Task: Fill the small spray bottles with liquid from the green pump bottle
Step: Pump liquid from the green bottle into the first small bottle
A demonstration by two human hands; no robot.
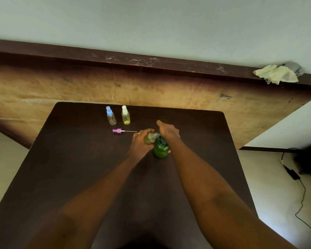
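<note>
Head-cam view down onto a dark table [79,159]. Near centre stands the green pump bottle [161,150]. The right hand [168,131] presses on its pump top w/ fingers extended. The left hand [140,142] grips a small open spray bottle [150,138], tilted, mouth at the nozzle, yellowish liquid inside. At 11 o'clock lies a pink spray cap [117,130] w/ its tube. Farther at 11 o'clock stand a blue-capped bottle [111,116] and a white-capped bottle [125,115], side by side.
</note>
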